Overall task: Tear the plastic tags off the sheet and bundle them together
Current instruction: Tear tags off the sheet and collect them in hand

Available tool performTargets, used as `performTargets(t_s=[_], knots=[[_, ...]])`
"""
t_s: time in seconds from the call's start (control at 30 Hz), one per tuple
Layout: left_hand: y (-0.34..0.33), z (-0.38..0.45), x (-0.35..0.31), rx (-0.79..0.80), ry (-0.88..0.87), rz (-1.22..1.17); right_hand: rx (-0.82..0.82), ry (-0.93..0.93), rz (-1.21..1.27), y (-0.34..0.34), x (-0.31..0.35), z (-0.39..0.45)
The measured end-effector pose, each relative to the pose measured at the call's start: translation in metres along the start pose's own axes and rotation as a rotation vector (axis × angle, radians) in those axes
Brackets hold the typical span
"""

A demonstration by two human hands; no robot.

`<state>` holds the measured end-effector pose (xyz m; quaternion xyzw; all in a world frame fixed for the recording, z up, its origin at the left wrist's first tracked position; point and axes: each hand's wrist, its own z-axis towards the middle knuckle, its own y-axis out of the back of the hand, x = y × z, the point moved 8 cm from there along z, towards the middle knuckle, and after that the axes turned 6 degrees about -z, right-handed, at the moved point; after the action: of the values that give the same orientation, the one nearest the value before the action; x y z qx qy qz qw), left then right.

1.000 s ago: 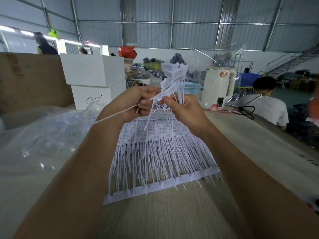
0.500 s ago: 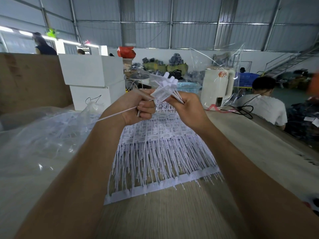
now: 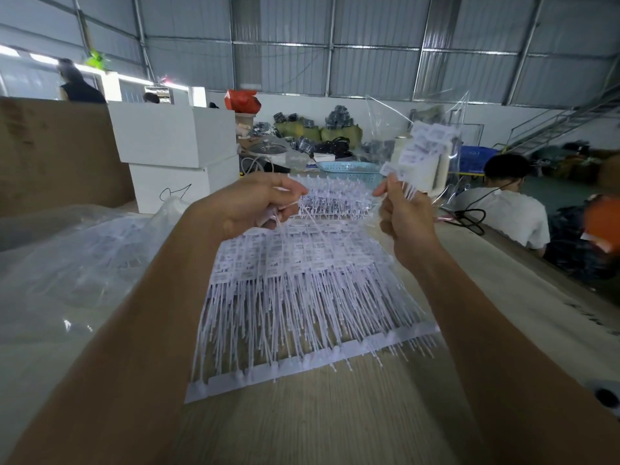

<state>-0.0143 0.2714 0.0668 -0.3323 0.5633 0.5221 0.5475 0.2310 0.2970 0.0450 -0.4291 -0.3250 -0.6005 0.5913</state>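
Since the earlier frames the hands have been drawn apart: the right hand (image 3: 404,218) has been carried to the right of the sheet (image 3: 302,297), its fingers curled round a bundle of torn tags (image 3: 421,152) held upright, label ends up. Thin white tag stems are pinched in the curled left hand (image 3: 258,204) above the sheet's far edge. On the wooden table (image 3: 302,424) the sheet is laid with its tag stems running toward the camera. Crumpled clear plastic bags (image 3: 77,263) are heaped left of the sheet, white boxes (image 3: 174,156) stacked beyond, a seated person (image 3: 506,203) to the right.
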Motion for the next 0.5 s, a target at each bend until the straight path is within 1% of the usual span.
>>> performTargets(t_s=[0.13,0.27,0.37,0.5], knots=[[-0.004,-0.003,0.002,-0.004,0.004,0.027,0.091,-0.026,0.013,-0.022,0.004,0.001],[0.009,-0.002,-0.005,-0.125,-0.063,0.071,0.047,0.007,-0.048,-0.020,0.017,0.002],[0.019,-0.004,-0.005,-0.191,-0.069,0.083,0.046,0.056,-0.083,-0.028,0.029,0.000],[0.006,0.000,-0.002,-0.165,-0.037,0.285,0.077,0.109,-0.077,-0.042,0.042,-0.007]])
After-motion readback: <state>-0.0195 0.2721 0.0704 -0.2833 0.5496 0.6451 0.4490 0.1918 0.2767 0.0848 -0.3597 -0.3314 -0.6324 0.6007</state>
